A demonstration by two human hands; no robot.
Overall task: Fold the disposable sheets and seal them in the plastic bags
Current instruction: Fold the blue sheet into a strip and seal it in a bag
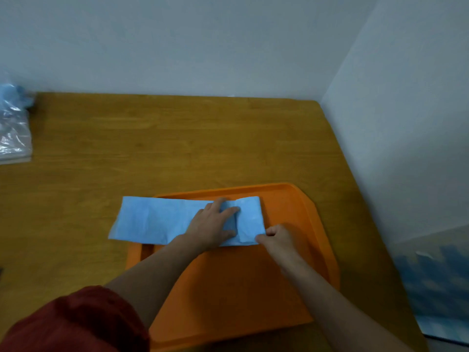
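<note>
I take the orange tray (291,288) as my landmark; it sits on the wooden table (152,148), toward the table's near right part. The blue disposable sheet (152,219), folded into a long band, lies across the tray's far edge: its right part rests inside the tray, and its left part hangs past the tray's left rim onto the bare wood.

My left hand (213,226) lies flat on the sheet over the tray's far portion, palm down, fingers spread and stretched toward the right, pressing the band rather than gripping it. Just beyond those fingertips the sheet's right end is turned over on itself into a short flap with a raised crease.

My right hand (278,238) is over the tray's right half, at the sheet's near right corner. Its fingers are curled, with the thumb and forefinger closed on that corner of the sheet. A red sleeve (76,323) covers my left upper arm, at the tray's near left.

Well away from the tray, at the table's far left edge, lies a pile of clear plastic bags (14,133) with something blue behind them; it is too blurred for me to tell what.
</note>
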